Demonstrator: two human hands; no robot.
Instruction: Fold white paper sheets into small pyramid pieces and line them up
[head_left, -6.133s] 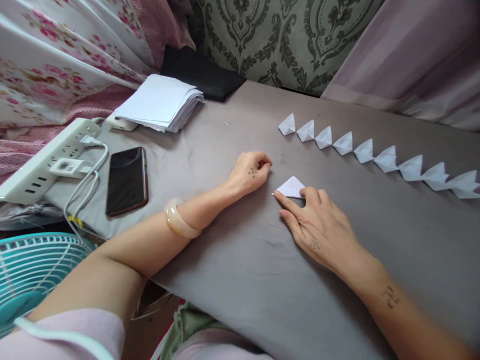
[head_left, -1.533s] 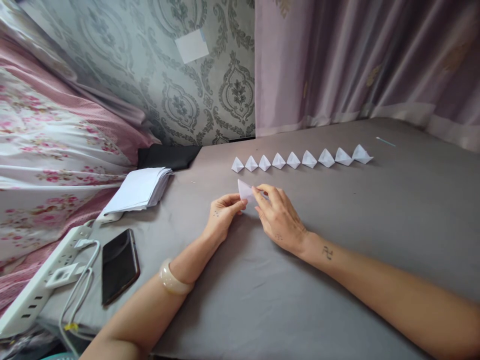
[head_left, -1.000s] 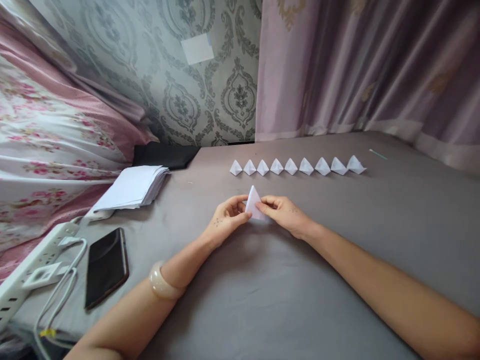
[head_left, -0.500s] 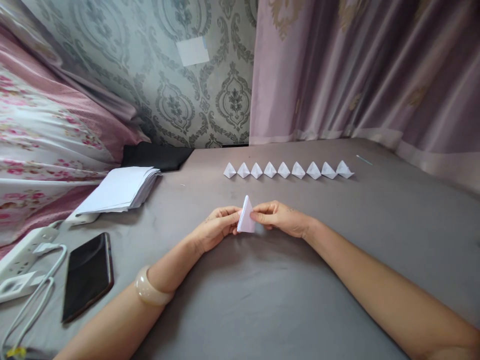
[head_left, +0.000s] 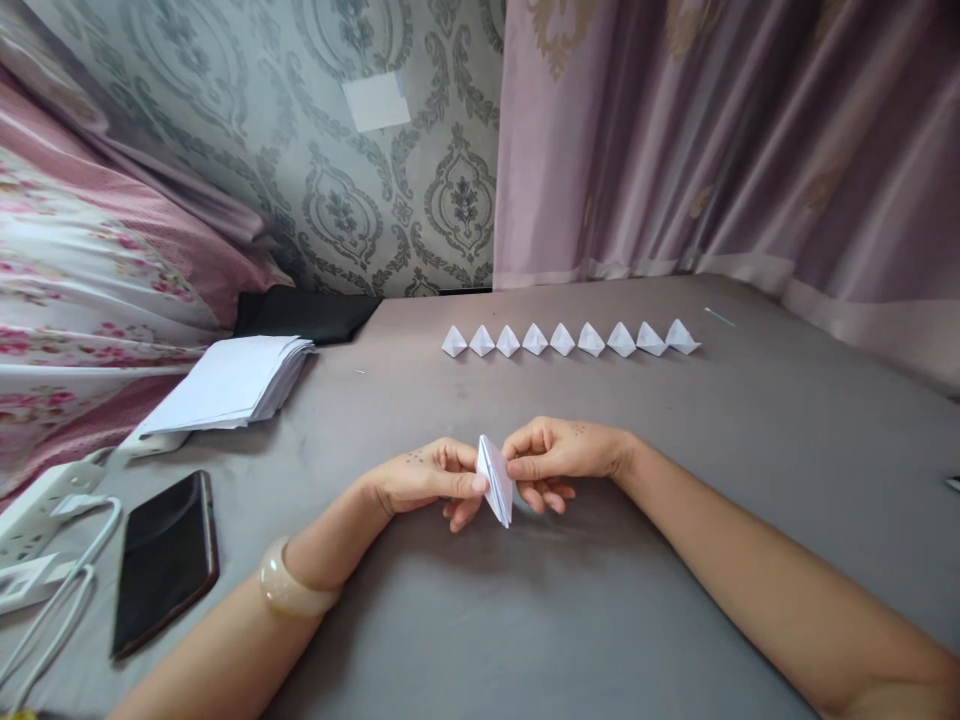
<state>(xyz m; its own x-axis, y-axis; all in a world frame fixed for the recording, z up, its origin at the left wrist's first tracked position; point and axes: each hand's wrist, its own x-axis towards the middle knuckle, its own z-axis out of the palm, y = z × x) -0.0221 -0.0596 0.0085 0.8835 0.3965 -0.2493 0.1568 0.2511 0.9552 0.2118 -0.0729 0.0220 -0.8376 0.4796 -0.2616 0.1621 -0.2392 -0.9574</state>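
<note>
A small folded white paper [head_left: 496, 484], diamond-shaped with layered edges, is held upright above the grey surface. My left hand [head_left: 435, 480] pinches its left side, thumb in front and fingers behind. From the right, my right hand [head_left: 551, 462] grips the opposite side between thumb and index finger, its other fingers loosely curled below. Beyond my hands, several folded white paper shapes [head_left: 562, 340] with pointed tops stand in a row. A pale bangle [head_left: 295, 583] circles my left forearm.
At the left are a stack of white paper sheets [head_left: 229, 380], a black phone [head_left: 165, 562], a white power strip [head_left: 49, 505] with cables, and a dark folded item [head_left: 307, 315]. A thin stick [head_left: 720, 316] lies at the far right. Curtains [head_left: 637, 140] hang behind the surface.
Both hands have come slightly nearer to me with the paper. Its outline has gone from a triangle to a tilted diamond with layers showing. The view has shifted slightly.
</note>
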